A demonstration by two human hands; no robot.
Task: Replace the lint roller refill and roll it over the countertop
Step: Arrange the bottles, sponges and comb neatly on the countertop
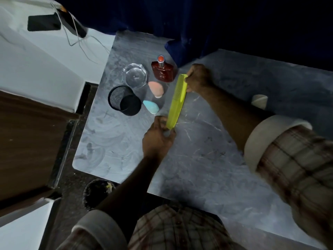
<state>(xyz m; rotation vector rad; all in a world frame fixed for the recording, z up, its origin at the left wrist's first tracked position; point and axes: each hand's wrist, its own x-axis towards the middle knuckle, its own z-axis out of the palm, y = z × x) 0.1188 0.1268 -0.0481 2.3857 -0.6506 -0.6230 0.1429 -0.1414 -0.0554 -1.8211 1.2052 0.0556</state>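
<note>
A long yellow-green comb (177,101) is held slantwise just above the grey marbled countertop (207,159). My right hand (198,78) pinches its far end. Its near end is gripped by my left hand (158,138), and a small grey bit shows between those fingers. A short white cylinder (259,101), possibly a roll, stands on the counter to the right behind my right forearm. I see no lint roller handle.
Left of the comb stand a black mesh cup (124,100), a glass ashtray (134,76), a red-brown perfume bottle (163,71), a peach sponge (155,88) and a blue sponge (151,106). A dark bin (98,193) sits on the floor below the counter's edge.
</note>
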